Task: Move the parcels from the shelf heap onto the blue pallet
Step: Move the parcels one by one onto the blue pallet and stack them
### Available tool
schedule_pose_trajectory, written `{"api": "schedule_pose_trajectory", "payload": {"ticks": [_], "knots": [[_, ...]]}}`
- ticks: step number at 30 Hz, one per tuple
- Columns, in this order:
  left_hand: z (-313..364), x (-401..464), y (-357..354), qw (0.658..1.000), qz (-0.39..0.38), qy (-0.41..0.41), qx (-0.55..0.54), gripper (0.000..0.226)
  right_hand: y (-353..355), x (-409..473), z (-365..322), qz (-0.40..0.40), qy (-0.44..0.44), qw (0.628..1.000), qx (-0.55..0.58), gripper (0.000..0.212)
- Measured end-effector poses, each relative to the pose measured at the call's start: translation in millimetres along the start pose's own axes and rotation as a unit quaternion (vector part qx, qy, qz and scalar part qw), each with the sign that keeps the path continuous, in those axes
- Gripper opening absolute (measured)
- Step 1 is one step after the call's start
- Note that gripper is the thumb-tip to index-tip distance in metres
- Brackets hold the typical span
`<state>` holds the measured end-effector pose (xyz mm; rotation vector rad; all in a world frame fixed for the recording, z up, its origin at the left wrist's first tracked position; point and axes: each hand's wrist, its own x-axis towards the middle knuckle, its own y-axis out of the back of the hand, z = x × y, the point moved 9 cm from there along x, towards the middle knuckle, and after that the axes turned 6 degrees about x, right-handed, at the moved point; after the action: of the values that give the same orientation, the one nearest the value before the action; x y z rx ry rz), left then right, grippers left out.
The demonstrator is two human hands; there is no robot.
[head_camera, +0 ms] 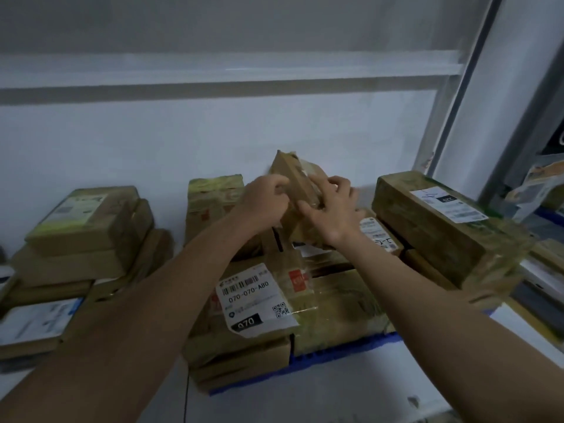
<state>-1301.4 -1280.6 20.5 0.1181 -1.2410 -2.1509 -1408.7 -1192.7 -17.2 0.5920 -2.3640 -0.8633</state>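
Both hands are clamped on one small brown cardboard parcel (pixel 294 178) wrapped in clear tape, which is tilted up on an edge above the middle of the heap: the left hand (pixel 265 203) curls its fingers over the parcel's left side, and the right hand (pixel 331 206) grips its right side with the thumb pointing left across the near face. Below and nearer lies a large taped brown carton with a white shipping label reading 070-070-A80 (pixel 254 297), stacked on flatter cardboard boxes (pixel 241 358). This middle stack rests on the blue plastic pallet (pixel 345 351), whose ribbed edge shows along the near side. Just behind the left hand a tall brown box with greenish tape (pixel 213 196) stands against the pale wall (pixel 122 141). To the right a long brown carton with a white label on top (pixel 442 221) lies slanted over other parcels. Well apart on the left sits a separate pile of flat brown boxes (pixel 85 239), with a white-labelled one (pixel 36 322) nearest. A grey metal upright (pixel 451 117) rises at far right.
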Motion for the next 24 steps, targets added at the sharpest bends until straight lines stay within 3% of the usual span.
{"api": "schedule_pose_trajectory", "payload": {"ticks": [3,5,7,10,19,24], "knots": [[-19,2,10,0.980,0.049,0.016,0.194,0.042,-17,-2,-10,-0.018,0.036,0.998,-0.045,0.059],[-36,3,3,0.957,-0.001,0.051,0.286,0.040,-26,-4,-18,-0.027,0.060,0.995,-0.071,0.062],[-49,0,-6,0.949,-0.074,0.091,0.294,0.040,-32,-6,-25,-0.037,0.074,0.993,-0.082,0.066],[-55,-2,-14,0.939,-0.111,0.103,0.310,0.045,-35,-8,-27,-0.053,0.066,0.993,-0.077,0.071],[-53,-3,-17,0.945,-0.094,0.109,0.294,0.052,-37,-9,-19,-0.139,0.026,0.990,-0.024,0.063],[-56,2,-16,0.946,-0.095,0.115,0.288,0.048,-36,-5,-21,-0.147,0.021,0.986,0.075,0.054]]}}
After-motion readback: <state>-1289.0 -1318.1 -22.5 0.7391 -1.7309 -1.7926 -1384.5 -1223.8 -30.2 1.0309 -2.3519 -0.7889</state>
